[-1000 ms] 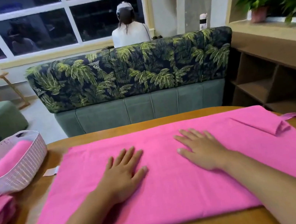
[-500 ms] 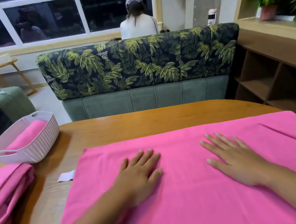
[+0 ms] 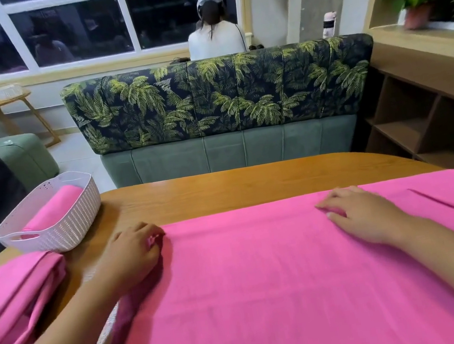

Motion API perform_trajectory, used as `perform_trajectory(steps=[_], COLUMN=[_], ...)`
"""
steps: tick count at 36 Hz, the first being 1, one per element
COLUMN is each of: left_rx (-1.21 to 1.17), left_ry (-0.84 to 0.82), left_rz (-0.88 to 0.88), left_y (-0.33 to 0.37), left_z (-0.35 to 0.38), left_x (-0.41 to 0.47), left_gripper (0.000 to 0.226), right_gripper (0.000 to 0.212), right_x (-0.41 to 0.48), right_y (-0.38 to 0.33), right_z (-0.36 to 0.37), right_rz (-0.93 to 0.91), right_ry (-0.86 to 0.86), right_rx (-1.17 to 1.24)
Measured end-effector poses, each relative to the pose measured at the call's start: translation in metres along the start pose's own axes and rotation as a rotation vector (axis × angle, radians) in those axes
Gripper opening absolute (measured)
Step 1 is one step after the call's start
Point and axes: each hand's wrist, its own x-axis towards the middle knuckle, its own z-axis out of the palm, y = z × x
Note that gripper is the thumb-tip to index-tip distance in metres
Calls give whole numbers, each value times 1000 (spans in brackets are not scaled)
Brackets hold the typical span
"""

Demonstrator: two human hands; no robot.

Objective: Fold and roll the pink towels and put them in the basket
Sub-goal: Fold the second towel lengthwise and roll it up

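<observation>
A large pink towel (image 3: pixel 266 278) lies spread flat over the wooden table (image 3: pixel 251 185), with a folded-over flap at its right end. My left hand (image 3: pixel 136 253) is at the towel's far left corner, fingers curled and pinching the edge. At the far edge further right, my right hand (image 3: pixel 359 215) curls its fingers onto the hem. The white woven basket (image 3: pixel 60 236) stands at the table's far left and holds one rolled pink towel (image 3: pixel 53 209).
A heap of more pink towels (image 3: pixel 11 304) lies at the left table edge, just in front of the basket. Beyond the table stands a leaf-print sofa back (image 3: pixel 219 95). Wooden shelves (image 3: pixel 425 116) are on the right. A person sits beyond the sofa, facing away.
Both hands slid from lying flat on the towel's middle out to its far edge, the left one to the corner. Their fingers went from straight to curled on the hem.
</observation>
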Motion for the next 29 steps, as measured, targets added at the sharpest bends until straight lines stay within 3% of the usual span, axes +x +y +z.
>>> perform_trajectory(steps=[5, 9, 13, 18, 22, 25, 29], left_rx=[-206, -385, -570, -810, -1007, -965, -727], left_ry=[-268, -311, -217, 6, 179, 278, 207], left_rz=[-149, -188, -207, -233, -283, -357, -429], left_y=[-14, -32, -33, -22, -7, -3, -1], left_z=[-20, -18, -22, -23, -26, -26, -10], left_x=[30, 40, 29, 3, -4, 7, 18], left_gripper=[12, 7, 21, 4, 7, 7, 9], right_gripper=[12, 13, 19, 18, 13, 13, 14], right_x=[32, 44, 39, 11, -8, -2, 26], right_y=[19, 35, 48, 49, 39, 37, 37], right_z=[-9, -15, -5, 5, -3, -19, -24], right_rz=[27, 77, 41, 27, 33, 33, 32], right_ry=[-13, -76, 3, 203, 368, 457, 363], right_rx=[124, 35, 100, 414, 548, 560, 391])
